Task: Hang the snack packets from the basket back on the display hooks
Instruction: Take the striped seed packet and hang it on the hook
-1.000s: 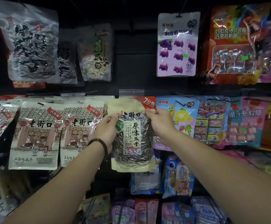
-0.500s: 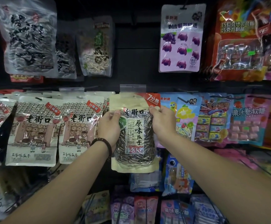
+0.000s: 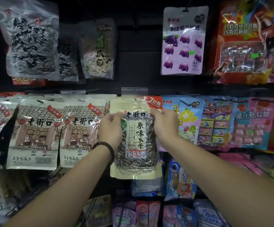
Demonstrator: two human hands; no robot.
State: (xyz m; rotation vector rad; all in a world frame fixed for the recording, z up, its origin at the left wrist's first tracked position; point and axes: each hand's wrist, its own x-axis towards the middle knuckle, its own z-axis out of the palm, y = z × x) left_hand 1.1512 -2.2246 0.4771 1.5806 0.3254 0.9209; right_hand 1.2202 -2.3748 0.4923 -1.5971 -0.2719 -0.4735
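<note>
Head view: the fingers [image 3: 116, 114] of the left hand [image 3: 111, 128] curl round the left edge of a sunflower seed packet [image 3: 137, 145], thumb on its front just below the beige header. The right hand [image 3: 164, 124] grips the right edge at about the same height. Between the two hands the packet is held upright and flat to the display, its top edge touching a clear price-tag holder [image 3: 134, 91] on the middle row. A small dark spot shows at its hang hole, but whether a hook passes through it I cannot tell in this dim light. A dark bead bracelet [image 3: 104, 148] circles the left wrist. Just left hang beige seed packets [image 3: 34, 133] with a shop drawing, the nearest partly behind the left hand. Just right is a blue fruit-candy packet [image 3: 187, 122]. A lilac grape-gummy packet [image 3: 184, 41] hangs on the row above.
</note>
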